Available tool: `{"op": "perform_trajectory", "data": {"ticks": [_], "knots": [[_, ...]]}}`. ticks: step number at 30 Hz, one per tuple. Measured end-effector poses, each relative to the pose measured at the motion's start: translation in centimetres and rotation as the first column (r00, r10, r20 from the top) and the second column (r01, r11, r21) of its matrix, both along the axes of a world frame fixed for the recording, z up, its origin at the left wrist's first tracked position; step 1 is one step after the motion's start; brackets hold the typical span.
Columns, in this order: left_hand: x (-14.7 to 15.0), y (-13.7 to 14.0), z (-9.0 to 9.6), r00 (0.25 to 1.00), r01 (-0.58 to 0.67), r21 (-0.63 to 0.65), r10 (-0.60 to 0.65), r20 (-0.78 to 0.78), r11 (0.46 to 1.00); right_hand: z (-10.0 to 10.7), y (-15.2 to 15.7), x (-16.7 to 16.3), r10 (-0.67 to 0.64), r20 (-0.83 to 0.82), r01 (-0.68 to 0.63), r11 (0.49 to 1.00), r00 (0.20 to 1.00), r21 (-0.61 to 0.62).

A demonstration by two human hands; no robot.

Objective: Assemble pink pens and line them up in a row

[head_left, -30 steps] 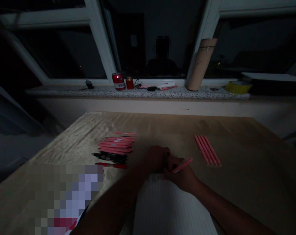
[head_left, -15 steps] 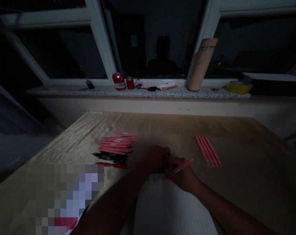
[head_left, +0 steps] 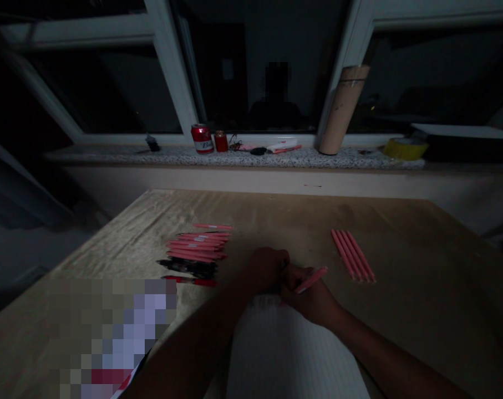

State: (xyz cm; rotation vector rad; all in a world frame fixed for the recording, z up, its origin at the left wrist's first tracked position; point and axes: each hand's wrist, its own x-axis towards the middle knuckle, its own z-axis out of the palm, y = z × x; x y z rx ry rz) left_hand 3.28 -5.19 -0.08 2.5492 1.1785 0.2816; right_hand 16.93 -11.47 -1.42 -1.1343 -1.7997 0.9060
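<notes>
My right hand [head_left: 307, 293] is closed around a pink pen [head_left: 311, 280], its upper end slanting up to the right. A pink tip shows just below the fingers, near the top of a white, finely lined sheet [head_left: 296, 354] that looks like paper. My left hand [head_left: 270, 267] is curled at that sheet's top edge, close against the right one. Its fingertips are in shadow, and what they hold, if anything, is hidden. Left of it lies a stack of pink pens [head_left: 198, 246], with black pens [head_left: 188, 267] and a red pen [head_left: 193, 281] nearer me.
Several pink pens [head_left: 353, 256] lie side by side on the table [head_left: 421, 310] at the right. On the windowsill stand a red can [head_left: 202, 138], a small red jar [head_left: 220, 141], a cardboard tube [head_left: 345, 110] and yellow tape [head_left: 405, 148]. A blurred patch covers something at lower left.
The pink pen in my right hand has shifted slightly, and its tip now shows below the fingers. My left hand and the pens on the table have not moved.
</notes>
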Motion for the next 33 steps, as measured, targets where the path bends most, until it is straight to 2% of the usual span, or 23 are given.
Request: {"op": "perform_trajectory", "data": {"ticks": [2, 6, 9, 15, 21, 33], "knots": [[0.0, -0.1, 0.2, 1.000, 0.001, -0.001, -0.001, -0.024, 1.000, -0.1, 0.0, 0.0, 0.014, 0.001, -0.014, 1.000, 1.000, -0.006], [0.1, -0.2, 1.0, 0.996, -0.003, -0.055, -0.002, -0.089, 0.998, -0.1, 0.2, -0.1, -0.053, -0.026, 0.053, 0.998, 0.998, 0.015], [0.1, -0.3, 1.2, 0.996, -0.007, -0.042, 0.003, -0.093, 0.999, 0.0, 0.2, 0.0, -0.065, -0.042, 0.066, 0.998, 0.997, 0.021], [0.1, -0.3, 0.9, 0.997, -0.011, -0.012, 0.010, -0.073, 1.000, 0.1, 0.1, 0.1, 0.018, -0.080, -0.021, 0.999, 0.997, -0.034], [0.1, -0.2, 0.6, 0.997, -0.017, 0.001, 0.017, -0.078, 1.000, 0.2, 0.1, 0.0, -0.089, -0.039, 0.090, 0.995, 0.995, 0.033], [0.1, -0.1, 0.3, 0.998, -0.017, 0.026, 0.018, -0.057, 1.000, -0.3, 0.3, 0.2, -0.086, -0.134, 0.087, 0.996, 0.987, 0.002]]}}
